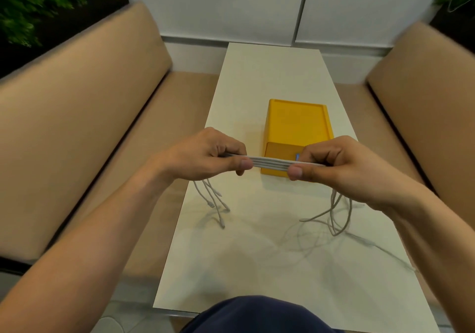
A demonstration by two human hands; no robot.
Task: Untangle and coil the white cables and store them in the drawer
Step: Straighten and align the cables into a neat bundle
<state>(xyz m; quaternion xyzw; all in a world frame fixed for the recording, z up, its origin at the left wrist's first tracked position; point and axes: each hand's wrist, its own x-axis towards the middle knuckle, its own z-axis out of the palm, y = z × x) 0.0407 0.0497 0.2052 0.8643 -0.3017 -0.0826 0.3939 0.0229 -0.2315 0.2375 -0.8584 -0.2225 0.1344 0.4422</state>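
White cables [270, 164] run in a flat, straight bunch between the two hands. The left hand [205, 156] is closed tight on one part of the bunch, with the thumb pressed on top. The right hand [334, 163] is closed tight on the other part in the same way. The hands are a little apart and pull the bunch taut, up in the air above the tabletop [257, 255].

The loose ends hang down from under each hand. A few short ends with plugs dangle under the left hand. Longer, curly bits drop under the right hand and lie on the tabletop, and they look a bit messy.

Just behind the hands sits a yellow box [298, 127] with a drawer [279, 152] in its front. The drawer looks shut, but the hands hide part of it.

I think the job is at an early point. The cables are lined up side by side, but no coil is made. The coiling is left to do, and putting the cables in the drawer.
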